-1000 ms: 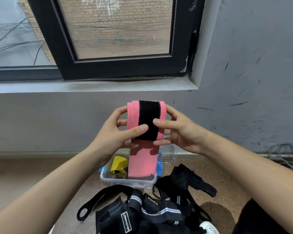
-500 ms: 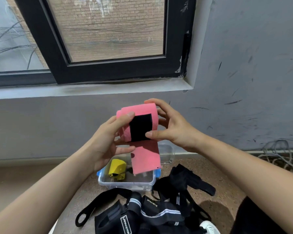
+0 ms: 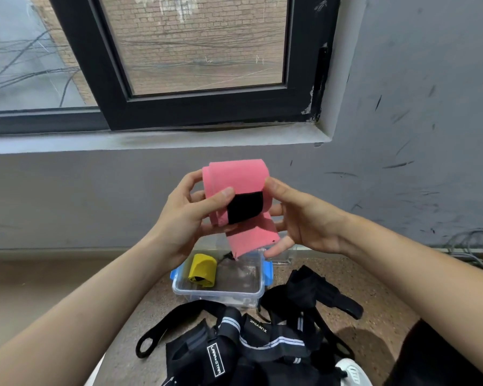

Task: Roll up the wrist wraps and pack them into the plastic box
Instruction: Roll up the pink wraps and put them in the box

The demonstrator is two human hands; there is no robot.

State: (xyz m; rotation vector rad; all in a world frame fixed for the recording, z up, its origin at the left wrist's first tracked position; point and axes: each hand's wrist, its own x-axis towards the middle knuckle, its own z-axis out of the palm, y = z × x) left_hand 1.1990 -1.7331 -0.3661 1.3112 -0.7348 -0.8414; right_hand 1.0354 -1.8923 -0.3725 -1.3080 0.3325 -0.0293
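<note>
A pink wrist wrap (image 3: 234, 179) with a black velcro patch is partly rolled and held up in front of the wall. My left hand (image 3: 187, 215) grips its left side, thumb on the patch. My right hand (image 3: 299, 218) holds its right end, fingers behind the roll. A short pink tail hangs down over the clear plastic box (image 3: 221, 291) with blue clips. A rolled yellow wrap (image 3: 202, 271) lies in the box's left part. Several black wrist wraps (image 3: 251, 338) lie in a heap on the floor in front of the box.
A grey wall and a dark-framed window (image 3: 179, 101) rise behind the box. Grey cables (image 3: 474, 243) lie on the floor at the right. A white shoe tip (image 3: 352, 371) shows at the bottom. The speckled floor (image 3: 374, 280) surrounds the box.
The pink wrap has been rolled further: the hanging tail is shorter and less of the black patch shows. Both hands have turned around the roll.
</note>
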